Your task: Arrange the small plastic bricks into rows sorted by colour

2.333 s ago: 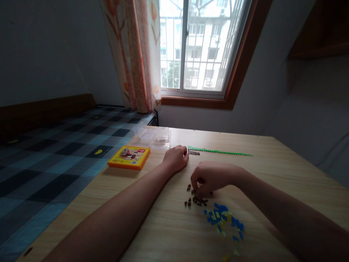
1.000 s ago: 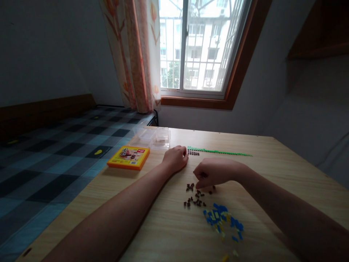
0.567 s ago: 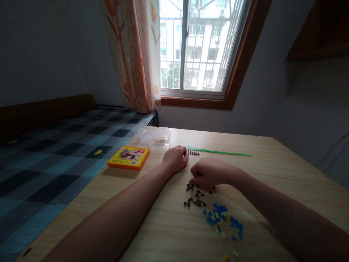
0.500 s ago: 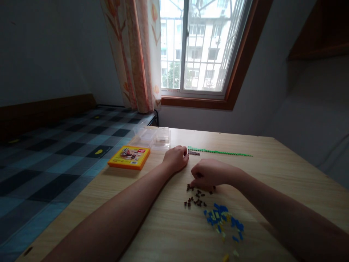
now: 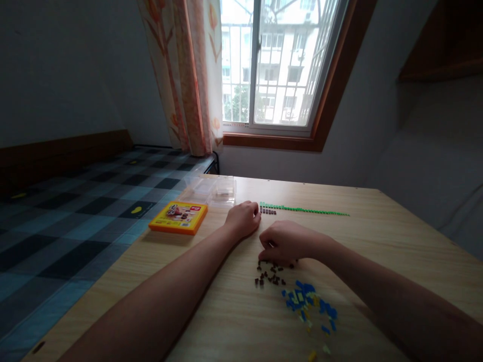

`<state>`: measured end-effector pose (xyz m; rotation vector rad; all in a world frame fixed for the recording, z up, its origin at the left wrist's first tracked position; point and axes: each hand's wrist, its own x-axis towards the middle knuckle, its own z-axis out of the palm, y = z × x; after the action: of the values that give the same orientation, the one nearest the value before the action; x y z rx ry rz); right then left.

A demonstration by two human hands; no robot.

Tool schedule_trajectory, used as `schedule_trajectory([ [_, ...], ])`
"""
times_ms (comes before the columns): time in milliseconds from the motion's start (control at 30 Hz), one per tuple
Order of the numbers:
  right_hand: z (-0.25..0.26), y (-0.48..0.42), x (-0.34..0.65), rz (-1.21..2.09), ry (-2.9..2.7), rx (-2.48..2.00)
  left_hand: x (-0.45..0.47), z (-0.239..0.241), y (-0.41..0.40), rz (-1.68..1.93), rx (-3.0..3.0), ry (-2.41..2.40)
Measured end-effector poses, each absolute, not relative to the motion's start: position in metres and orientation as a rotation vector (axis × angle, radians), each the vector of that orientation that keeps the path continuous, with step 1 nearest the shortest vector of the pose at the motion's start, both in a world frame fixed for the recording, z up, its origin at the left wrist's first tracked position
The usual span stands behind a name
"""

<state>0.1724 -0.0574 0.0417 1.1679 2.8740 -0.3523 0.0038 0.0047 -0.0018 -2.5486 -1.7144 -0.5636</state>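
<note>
My left hand (image 5: pixel 243 219) rests on the table with its fingers curled, at the left end of two rows of tiny bricks. Whatever its fingers may hold is hidden. The long row is of green bricks (image 5: pixel 298 209); below its left end lies a short row of brown bricks (image 5: pixel 268 212). My right hand (image 5: pixel 285 242) is closed in a pinch at the far edge of a loose pile of small brown bricks (image 5: pixel 269 276). A dark brick shows at its fingertips, partly covered. Nearer to me lies a pile of blue and yellow bricks (image 5: pixel 309 299).
A yellow-orange box (image 5: pixel 179 217) lies on the wooden table (image 5: pixel 219 306) left of my left hand. Behind it stand clear plastic trays (image 5: pixel 211 190). A bed with a checked cover (image 5: pixel 94 211) adjoins the table's left side. A window is at the back.
My right hand has shifted slightly left, its pinched fingertips now over the brown brick at the pile's far left edge. My left hand stays in place.
</note>
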Motion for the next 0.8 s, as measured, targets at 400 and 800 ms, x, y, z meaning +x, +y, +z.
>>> schedule_trajectory([
  [400, 0.065, -0.036, 0.201, -0.274, 2.881, 1.46, 0.003, -0.001, 0.004, -0.558, -2.566, -1.702],
  [800, 0.05, -0.021, 0.214, -0.476, 2.875, 1.265, 0.005, 0.003, 0.001, -0.57, -2.561, -1.766],
])
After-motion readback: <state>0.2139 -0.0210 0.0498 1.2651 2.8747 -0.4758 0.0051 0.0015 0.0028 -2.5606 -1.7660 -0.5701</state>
